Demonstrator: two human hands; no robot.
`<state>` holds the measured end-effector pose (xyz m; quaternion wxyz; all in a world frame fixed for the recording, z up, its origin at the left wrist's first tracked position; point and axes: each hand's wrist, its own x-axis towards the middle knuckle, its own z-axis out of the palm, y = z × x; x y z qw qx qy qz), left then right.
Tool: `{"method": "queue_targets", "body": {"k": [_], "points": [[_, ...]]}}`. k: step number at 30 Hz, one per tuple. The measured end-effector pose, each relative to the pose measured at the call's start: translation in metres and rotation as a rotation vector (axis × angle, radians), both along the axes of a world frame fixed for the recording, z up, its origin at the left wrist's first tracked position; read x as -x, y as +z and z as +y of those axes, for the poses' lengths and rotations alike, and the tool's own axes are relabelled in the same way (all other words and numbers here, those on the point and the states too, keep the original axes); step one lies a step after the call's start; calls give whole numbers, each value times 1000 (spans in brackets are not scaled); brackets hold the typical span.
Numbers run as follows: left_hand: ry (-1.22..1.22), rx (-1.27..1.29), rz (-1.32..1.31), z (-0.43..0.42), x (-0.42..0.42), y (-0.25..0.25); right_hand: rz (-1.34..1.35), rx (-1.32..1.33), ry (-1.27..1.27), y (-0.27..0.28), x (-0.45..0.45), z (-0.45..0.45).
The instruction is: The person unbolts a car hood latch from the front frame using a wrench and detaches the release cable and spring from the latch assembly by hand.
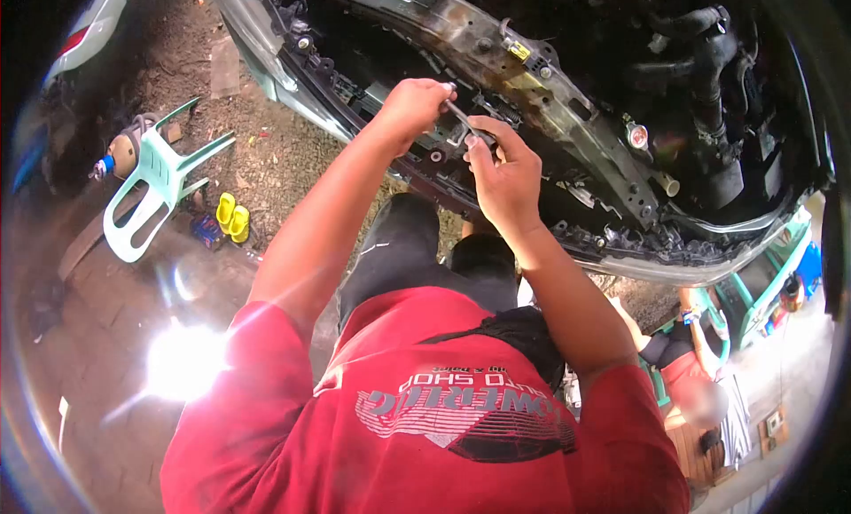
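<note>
Over the front edge of a car's open engine bay, my left hand [415, 112] is closed round one end of a thin metal rod-like tool [458, 115]. The tool slants down to the right, to my right hand [507, 175], whose thumb and fingers pinch its other end. Both hands are above the dark front frame of the car. Just beyond them runs a worn metal crossbar [505, 79] with a yellow label [520, 51]. What the tool's tip touches, if anything, cannot be made out.
A light green plastic chair [158, 172] lies at the left, near yellow clogs [232, 218] and a round tank [124, 155]. At lower right is another person in red [687, 376], by a green chair. Dark hoses [706, 79] fill the bay's right side.
</note>
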<state>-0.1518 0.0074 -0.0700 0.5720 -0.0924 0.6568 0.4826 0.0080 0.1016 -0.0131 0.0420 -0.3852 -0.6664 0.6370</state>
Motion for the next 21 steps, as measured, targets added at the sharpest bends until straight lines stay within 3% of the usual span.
{"method": "queue_targets", "body": {"k": [1,3,5,7,11,21], "points": [[-56,51,57,5,0,-9,-2,-1,3,-3,1,3],[-134,116,103,14,-6,-24,42,-479,260,-7,4,7],[-213,185,148,20,-12,-37,-16,-496,308,-6,4,7],[-121,147,183,24,-15,-45,-12,-645,396,-6,6,7],[-145,116,144,24,-11,-46,-23,-674,429,-7,7,8],[237,-55,-193,20,-16,-58,61,-808,573,-5,30,19]]}}
